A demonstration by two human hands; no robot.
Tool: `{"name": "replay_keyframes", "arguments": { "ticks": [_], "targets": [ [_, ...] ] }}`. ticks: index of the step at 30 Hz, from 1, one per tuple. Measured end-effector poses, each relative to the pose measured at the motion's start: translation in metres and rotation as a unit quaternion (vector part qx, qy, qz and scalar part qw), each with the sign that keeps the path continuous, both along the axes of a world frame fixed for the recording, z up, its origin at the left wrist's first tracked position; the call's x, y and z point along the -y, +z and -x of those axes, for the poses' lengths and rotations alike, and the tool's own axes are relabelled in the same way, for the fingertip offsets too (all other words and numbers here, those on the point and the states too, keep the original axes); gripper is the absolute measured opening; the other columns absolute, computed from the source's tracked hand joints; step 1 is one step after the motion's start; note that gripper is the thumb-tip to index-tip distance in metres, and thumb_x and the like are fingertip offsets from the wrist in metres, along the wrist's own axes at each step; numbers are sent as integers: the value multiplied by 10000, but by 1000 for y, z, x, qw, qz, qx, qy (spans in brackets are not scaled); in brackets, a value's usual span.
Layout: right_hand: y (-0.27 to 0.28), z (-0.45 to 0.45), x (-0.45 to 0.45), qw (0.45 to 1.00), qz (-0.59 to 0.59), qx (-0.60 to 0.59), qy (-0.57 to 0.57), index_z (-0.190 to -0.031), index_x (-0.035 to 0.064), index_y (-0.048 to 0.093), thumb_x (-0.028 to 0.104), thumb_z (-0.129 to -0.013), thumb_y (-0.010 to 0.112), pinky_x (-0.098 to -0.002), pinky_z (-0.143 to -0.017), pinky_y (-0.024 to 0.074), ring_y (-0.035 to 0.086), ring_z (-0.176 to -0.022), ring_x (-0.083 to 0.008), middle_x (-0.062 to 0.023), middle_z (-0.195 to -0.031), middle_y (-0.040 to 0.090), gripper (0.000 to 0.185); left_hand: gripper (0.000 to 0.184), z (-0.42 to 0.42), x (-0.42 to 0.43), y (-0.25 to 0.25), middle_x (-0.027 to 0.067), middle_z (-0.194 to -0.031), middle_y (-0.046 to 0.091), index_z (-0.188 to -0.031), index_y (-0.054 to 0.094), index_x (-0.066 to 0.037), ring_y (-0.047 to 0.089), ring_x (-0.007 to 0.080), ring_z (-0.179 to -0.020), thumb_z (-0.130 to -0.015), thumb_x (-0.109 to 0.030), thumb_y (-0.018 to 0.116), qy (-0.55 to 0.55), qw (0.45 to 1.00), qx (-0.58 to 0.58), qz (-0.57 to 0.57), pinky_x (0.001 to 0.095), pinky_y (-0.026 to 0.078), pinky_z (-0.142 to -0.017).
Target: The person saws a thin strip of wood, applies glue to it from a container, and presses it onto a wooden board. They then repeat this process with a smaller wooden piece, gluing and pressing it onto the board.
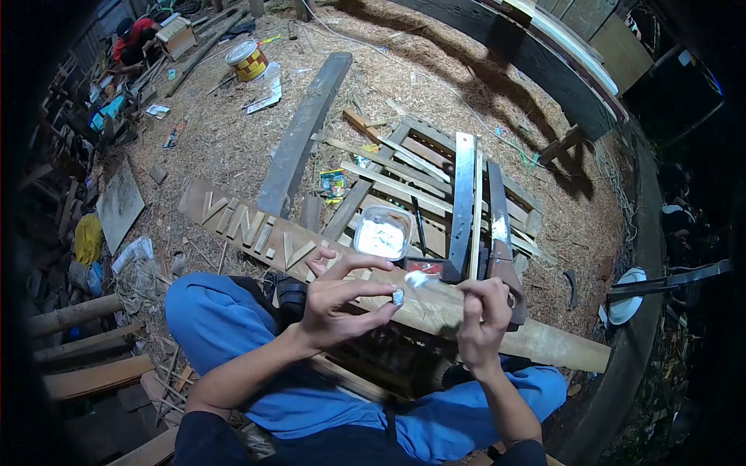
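My left hand (pixel 338 299) pinches a small block (pixel 398 298), pale on the side facing up, between thumb and forefinger. My right hand (pixel 486 318) is closed on a thin stick that carries a blob of white paste (pixel 420 278) at its tip, close to the block. Just beyond sits a clear plastic tub (pixel 385 208) with white paste inside. Under my hands a long wooden board (pixel 544 344) lies across my lap area. Short wood strips (pixel 252 225) stand out in letter-like shapes on its left part.
A handsaw (pixel 499 221) and a flat grey bar (pixel 462 194) lie over a slatted wooden frame (pixel 420 132). Beyond are a dark plank (pixel 307 132) and a yellow-red bucket (pixel 247 62). Another person (pixel 136 39) crouches at the far left. Shavings cover the ground.
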State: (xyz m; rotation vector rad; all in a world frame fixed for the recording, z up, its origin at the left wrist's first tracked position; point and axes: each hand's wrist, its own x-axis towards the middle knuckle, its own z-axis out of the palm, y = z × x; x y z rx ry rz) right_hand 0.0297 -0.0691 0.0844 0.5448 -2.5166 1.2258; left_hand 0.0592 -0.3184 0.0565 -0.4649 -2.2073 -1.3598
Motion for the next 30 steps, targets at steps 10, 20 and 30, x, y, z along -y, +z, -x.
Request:
{"name": "replay_keyframes", "arguments": {
  "ticks": [10, 20, 30],
  "targets": [
    [-14, 16, 22, 990, -141, -9, 5, -1200, 17, 625, 34, -910, 643, -427, -819, 444, 608, -919, -323, -146, -978, 671, 291, 279, 6, 31, 4, 37, -1195, 731, -959, 812, -188, 688, 152, -1075, -690, -154, 877, 112, 990, 70, -44, 413, 273, -1056],
    [-41, 46, 52, 964, -253, -9, 81, -1172, 47, 664, 74, -864, 724, -419, -832, 425, 609, -941, -290, -114, -984, 683, 314, 219, 8, 46, 9, 14, -1133, 747, -938, 820, -178, 673, 145, -1117, -729, -190, 884, 119, 989, 77, 51, 430, 263, -1056],
    [-4, 24, 33, 981, -159, -95, 56, -1194, 74, 700, 121, -845, 785, -393, -922, 409, 623, -1035, -260, -87, -1097, 696, 363, 263, 7, 23, 19, 12, -1185, 728, -976, 838, -173, 632, 120, -1141, -724, -189, 915, 37, 995, 85, -22, 394, 256, -1031]
  ]
}}
